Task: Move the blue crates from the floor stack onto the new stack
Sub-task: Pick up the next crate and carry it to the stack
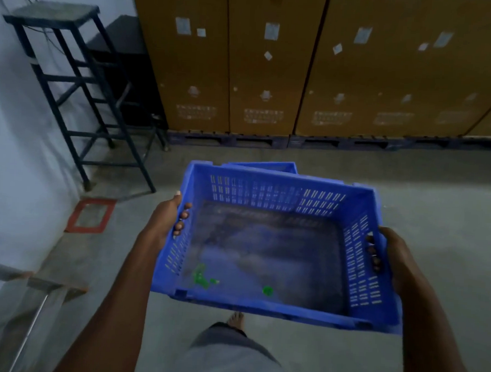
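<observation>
I hold a blue slotted plastic crate in the air in front of me, tilted slightly down to the left. My left hand grips its left wall, fingers curled through the handle slot. My right hand grips the right wall the same way, fingertips showing inside. The crate's floor is dusty with a few green scraps. Behind its far rim, the edge of another blue crate shows on the floor, mostly hidden.
A tall black metal stool stands at the left by the white wall. Large brown cartons on dark pallets line the back. A red floor marking lies left. A metal frame is at lower left. My bare foot shows below the crate.
</observation>
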`<action>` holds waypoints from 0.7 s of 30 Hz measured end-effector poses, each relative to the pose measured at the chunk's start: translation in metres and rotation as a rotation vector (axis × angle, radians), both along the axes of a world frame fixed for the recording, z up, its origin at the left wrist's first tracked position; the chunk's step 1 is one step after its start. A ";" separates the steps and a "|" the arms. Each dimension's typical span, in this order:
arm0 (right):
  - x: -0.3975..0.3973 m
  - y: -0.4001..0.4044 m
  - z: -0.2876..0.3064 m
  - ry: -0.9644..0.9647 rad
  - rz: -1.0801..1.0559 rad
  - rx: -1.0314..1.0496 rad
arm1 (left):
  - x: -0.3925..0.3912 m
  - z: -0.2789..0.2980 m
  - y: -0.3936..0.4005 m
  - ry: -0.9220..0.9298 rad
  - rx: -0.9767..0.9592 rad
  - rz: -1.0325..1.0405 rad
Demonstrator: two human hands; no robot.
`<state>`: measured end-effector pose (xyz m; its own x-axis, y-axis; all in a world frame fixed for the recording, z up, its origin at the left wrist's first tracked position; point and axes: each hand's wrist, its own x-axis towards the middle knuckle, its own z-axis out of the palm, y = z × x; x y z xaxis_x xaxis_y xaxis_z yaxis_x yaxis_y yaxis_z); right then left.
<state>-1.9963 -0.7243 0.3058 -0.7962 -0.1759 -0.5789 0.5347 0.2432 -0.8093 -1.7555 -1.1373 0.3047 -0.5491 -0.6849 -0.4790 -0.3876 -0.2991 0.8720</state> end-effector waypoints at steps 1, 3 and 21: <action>-0.022 -0.013 0.000 -0.001 -0.005 -0.003 | -0.025 0.000 -0.014 -0.004 0.002 -0.004; -0.068 -0.036 -0.003 0.010 -0.015 -0.015 | -0.078 0.001 -0.043 -0.004 -0.013 -0.032; -0.465 -0.225 -0.092 -0.120 0.141 0.042 | -0.426 -0.071 -0.195 -0.191 -0.027 0.086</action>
